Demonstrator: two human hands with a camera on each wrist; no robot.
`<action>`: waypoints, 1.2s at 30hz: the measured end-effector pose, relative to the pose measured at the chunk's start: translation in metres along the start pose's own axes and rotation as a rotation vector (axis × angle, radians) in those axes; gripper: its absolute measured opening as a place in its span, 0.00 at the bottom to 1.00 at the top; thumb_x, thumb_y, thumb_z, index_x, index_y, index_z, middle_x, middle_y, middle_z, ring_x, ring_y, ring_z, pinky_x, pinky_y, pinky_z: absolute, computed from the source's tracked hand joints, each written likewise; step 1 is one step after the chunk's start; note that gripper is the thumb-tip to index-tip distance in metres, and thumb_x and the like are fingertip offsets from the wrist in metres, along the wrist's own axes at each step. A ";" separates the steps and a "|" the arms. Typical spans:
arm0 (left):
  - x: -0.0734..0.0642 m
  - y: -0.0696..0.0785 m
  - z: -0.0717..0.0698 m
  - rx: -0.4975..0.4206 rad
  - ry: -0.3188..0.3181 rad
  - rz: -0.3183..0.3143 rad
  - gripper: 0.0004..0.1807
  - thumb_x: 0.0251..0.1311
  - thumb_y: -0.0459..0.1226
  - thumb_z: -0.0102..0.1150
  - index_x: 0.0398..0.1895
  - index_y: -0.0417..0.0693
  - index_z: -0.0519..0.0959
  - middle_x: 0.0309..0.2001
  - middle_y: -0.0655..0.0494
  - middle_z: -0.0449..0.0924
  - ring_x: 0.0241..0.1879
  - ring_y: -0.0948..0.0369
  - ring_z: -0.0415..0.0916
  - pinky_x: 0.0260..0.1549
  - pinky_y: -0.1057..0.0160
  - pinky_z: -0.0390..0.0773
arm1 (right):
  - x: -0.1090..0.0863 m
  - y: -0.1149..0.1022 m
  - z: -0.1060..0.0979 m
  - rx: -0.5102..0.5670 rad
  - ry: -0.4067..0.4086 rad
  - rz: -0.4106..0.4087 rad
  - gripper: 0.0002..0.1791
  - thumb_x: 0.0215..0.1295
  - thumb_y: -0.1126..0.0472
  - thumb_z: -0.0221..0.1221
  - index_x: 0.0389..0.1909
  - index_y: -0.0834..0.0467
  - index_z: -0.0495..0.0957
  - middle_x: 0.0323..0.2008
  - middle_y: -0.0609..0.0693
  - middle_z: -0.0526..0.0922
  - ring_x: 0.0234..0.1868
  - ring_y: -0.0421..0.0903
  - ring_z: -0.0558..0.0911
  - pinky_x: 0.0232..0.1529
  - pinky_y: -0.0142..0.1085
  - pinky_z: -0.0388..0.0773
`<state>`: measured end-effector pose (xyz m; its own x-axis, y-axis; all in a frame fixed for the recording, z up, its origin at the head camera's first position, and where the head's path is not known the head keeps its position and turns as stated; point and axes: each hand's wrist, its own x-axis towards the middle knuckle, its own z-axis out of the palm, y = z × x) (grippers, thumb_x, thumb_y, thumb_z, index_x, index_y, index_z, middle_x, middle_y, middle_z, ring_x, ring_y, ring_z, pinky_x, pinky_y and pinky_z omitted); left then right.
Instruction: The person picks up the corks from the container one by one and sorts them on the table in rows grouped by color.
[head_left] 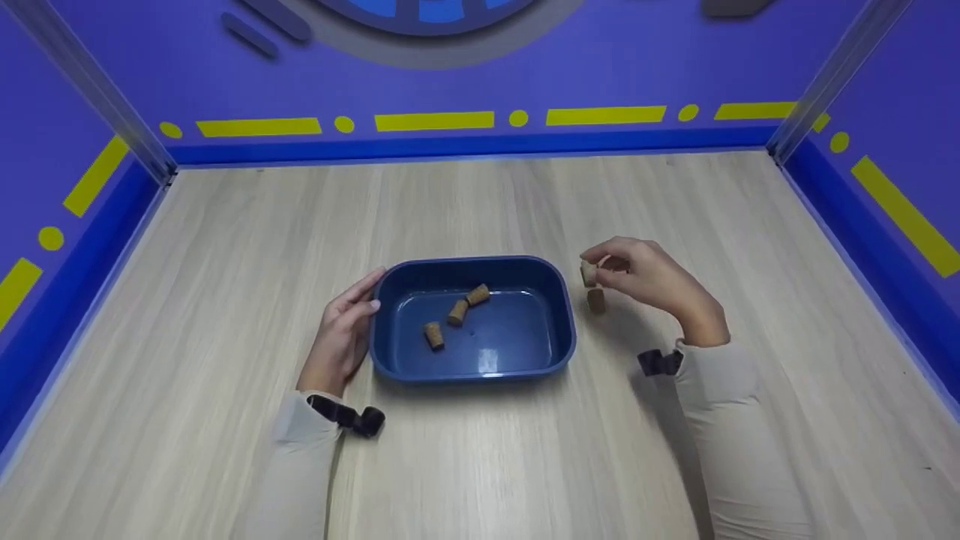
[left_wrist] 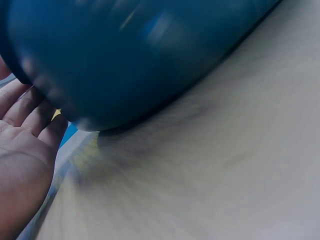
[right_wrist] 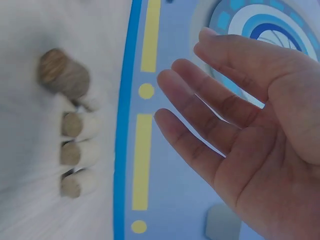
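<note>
Three stubby corks (head_left: 433,335) lie in the smooth box (head_left: 517,322) touching the left hand (head_left: 342,332), fingers extended; whether the right hand (head_left: 652,277) pinches the cork (head_left: 588,274) beside it is unclear.

No text, label, brand, number or sign can be read in head or wrist views.

Even light from overhead, clear in the head view, smeared at the wrists.
A white glare patch gleams inside the blue tub (head_left: 517,330), and soft shadows spread over the pale desk (head_left: 480,465) beneath the tub's near edge and beside the right arm (head_left: 739,435). The left wrist view is duller and streaked with blur; in the right wrist view the corks (right_wrist: 64,74) blur, the right hand (right_wrist: 265,130) looks sharper, and the blue wall strip (right_wrist: 121,125) bows.
</note>
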<state>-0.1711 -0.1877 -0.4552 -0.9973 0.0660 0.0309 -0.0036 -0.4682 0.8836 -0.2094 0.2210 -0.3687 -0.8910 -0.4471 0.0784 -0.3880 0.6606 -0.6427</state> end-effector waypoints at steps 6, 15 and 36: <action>0.001 0.000 -0.001 0.012 0.008 -0.014 0.30 0.59 0.21 0.44 0.67 0.24 0.59 0.64 0.49 0.72 0.61 0.69 0.71 0.60 0.72 0.69 | 0.013 -0.020 -0.002 0.067 -0.068 0.025 0.16 0.64 0.65 0.59 0.52 0.62 0.80 0.45 0.59 0.83 0.38 0.55 0.85 0.38 0.38 0.83; 0.002 -0.001 -0.001 0.041 0.015 -0.034 0.30 0.60 0.21 0.44 0.68 0.25 0.58 0.70 0.42 0.63 0.62 0.69 0.68 0.61 0.72 0.68 | 0.036 -0.047 0.005 -0.021 -0.211 0.062 0.19 0.63 0.61 0.61 0.55 0.59 0.78 0.48 0.56 0.84 0.46 0.50 0.82 0.38 0.41 0.82; 0.002 0.000 0.000 0.041 0.026 -0.023 0.30 0.59 0.20 0.44 0.67 0.25 0.58 0.68 0.45 0.67 0.62 0.70 0.68 0.62 0.72 0.67 | 0.082 -0.095 0.051 -0.114 -0.458 -0.089 0.21 0.59 0.66 0.63 0.55 0.62 0.78 0.50 0.58 0.84 0.48 0.52 0.83 0.48 0.42 0.81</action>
<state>-0.1727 -0.1876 -0.4547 -0.9986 0.0537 -0.0013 -0.0243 -0.4299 0.9026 -0.2341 0.0909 -0.3397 -0.6676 -0.7076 -0.2315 -0.5040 0.6584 -0.5590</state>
